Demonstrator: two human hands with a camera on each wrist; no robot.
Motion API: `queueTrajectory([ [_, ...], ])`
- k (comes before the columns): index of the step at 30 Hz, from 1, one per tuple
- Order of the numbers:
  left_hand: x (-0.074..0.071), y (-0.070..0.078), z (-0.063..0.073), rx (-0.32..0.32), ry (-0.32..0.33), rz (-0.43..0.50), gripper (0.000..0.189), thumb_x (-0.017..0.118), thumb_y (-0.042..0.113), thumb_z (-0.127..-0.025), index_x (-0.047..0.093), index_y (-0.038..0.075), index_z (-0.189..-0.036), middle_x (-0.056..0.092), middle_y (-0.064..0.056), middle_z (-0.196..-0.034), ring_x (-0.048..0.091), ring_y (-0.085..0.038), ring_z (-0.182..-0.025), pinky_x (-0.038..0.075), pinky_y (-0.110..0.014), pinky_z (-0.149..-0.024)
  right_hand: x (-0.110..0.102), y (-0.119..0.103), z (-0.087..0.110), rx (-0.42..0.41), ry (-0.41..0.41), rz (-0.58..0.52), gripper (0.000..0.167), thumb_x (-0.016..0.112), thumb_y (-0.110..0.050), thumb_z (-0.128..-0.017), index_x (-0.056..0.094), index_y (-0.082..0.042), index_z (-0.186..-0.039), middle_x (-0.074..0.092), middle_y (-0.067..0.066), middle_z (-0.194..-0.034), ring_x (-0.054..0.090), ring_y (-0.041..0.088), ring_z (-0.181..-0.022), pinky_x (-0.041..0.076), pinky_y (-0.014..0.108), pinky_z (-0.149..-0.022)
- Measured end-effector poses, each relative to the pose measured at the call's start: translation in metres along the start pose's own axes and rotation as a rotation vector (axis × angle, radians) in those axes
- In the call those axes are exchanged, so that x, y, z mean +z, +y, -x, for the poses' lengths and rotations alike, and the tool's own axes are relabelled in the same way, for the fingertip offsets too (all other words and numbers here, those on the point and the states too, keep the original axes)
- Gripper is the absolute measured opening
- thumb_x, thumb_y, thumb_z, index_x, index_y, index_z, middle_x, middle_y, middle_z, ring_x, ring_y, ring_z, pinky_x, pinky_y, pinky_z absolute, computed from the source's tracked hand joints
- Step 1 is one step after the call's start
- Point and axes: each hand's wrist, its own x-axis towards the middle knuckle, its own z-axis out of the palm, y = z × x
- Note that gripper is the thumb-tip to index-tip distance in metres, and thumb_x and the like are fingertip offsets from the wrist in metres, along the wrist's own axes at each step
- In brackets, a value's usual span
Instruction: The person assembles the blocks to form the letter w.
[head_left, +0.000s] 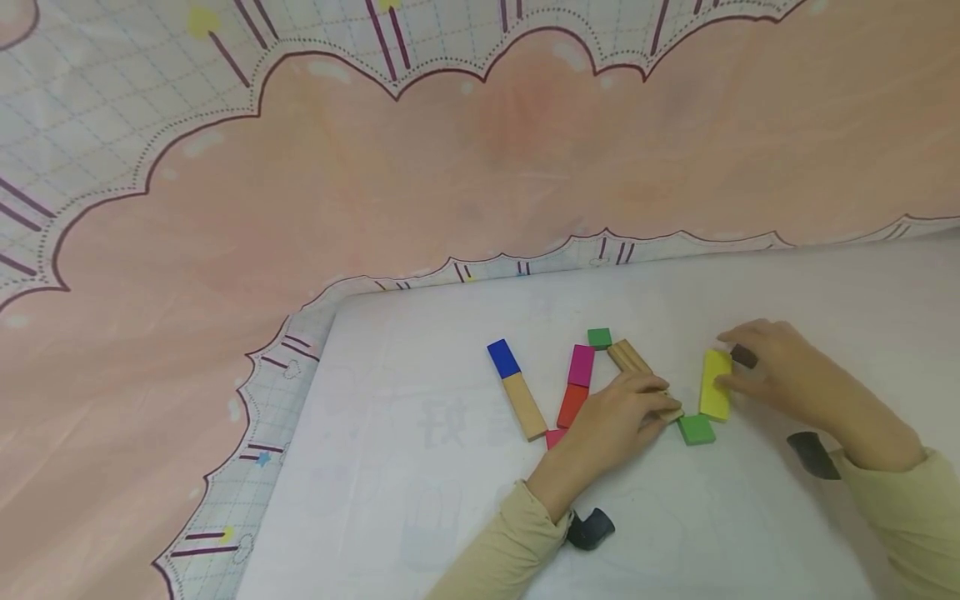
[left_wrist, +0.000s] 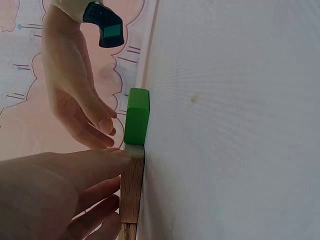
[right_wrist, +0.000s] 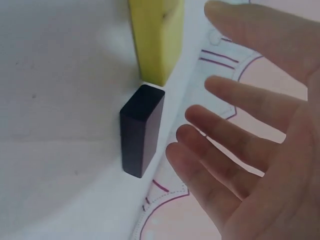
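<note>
My left hand (head_left: 611, 421) is at a wooden block (left_wrist: 131, 195) lying on the white surface, with the thumb on the near side and the other fingers behind it. One end of that block meets a green block (head_left: 697, 430). Beside the green block a yellow block (head_left: 716, 385) lies lengthwise. Just right of the yellow block is a small black block (right_wrist: 142, 132), partly covered by my right hand in the head view. The right hand (head_left: 787, 379) hovers over these two with fingers spread and relaxed; in the right wrist view they stand apart from both blocks.
To the left, a blue block (head_left: 503, 358) and a plain wooden block (head_left: 524, 406) form a slanted line. Magenta (head_left: 581, 365) and red (head_left: 573, 405) blocks follow, with a pink one (head_left: 554, 438) partly behind the left hand. Another green block (head_left: 599, 338) lies farther back near wooden strips (head_left: 628, 356).
</note>
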Motion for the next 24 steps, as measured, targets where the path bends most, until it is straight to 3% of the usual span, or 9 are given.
queueTrajectory([
  [10,0.001,-0.001,0.0,-0.003,0.005,0.001,0.028,0.065,0.028,-0.097,0.071,0.026,-0.124,0.059,0.008,-0.137,0.048,-0.005,-0.132,0.042,-0.011,-0.102,-0.003,0.008,0.0,0.128,-0.048,0.006,0.057,0.073,-0.017,-0.089,0.051,0.014,-0.132,0.046,0.04,-0.132,0.04,0.057,-0.122,0.032,0.071,-0.103],
  [24,0.002,0.0,0.0,-0.01,0.007,0.001,0.028,0.065,0.027,-0.097,0.071,0.027,-0.124,0.059,0.008,-0.137,0.048,-0.005,-0.132,0.042,-0.011,-0.101,-0.003,0.018,-0.001,0.2,-0.063,0.052,0.052,0.071,-0.012,-0.089,0.051,0.018,-0.127,0.046,0.043,-0.129,0.041,0.059,-0.121,0.033,0.071,-0.103],
])
